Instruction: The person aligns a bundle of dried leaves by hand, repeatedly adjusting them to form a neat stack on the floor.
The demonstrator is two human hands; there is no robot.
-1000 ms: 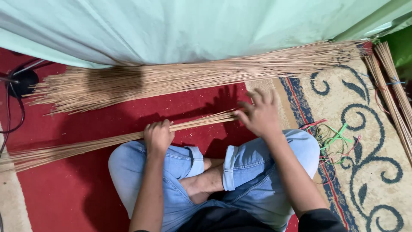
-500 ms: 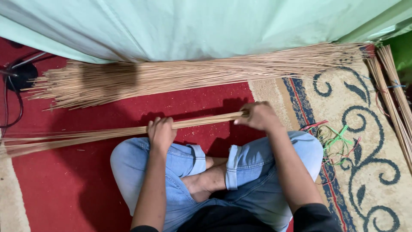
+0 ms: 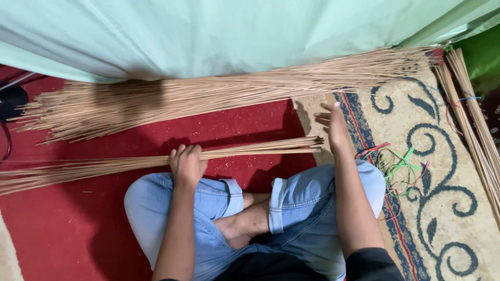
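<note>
A bundle of thin sticks point(image 3: 104, 167) is being gripped by the left hand point(image 3: 186, 165); the right hand point(image 3: 333, 127) is being held open at its blunt end, fingers point(image 3: 324, 115) spread and empty.

1. Stick pile point(image 3: 208, 96): large, loose, lying along the foot of the pale green cloth point(image 3: 234, 31).
2. Red carpet point(image 3: 78, 229): covers the left floor.
3. Beige rug point(image 3: 442, 171): dark scroll pattern, right side.
4. Coloured strings point(image 3: 398, 166): tangled on the rug.
5. Tied sticks point(image 3: 476, 125): far right edge.
6. Black cable point(image 3: 6, 140): far left.

A home floor workplace: patterned carpet point(image 3: 437, 171), loose stick pile point(image 3: 208, 96), curtain point(image 3: 219, 31).
</note>
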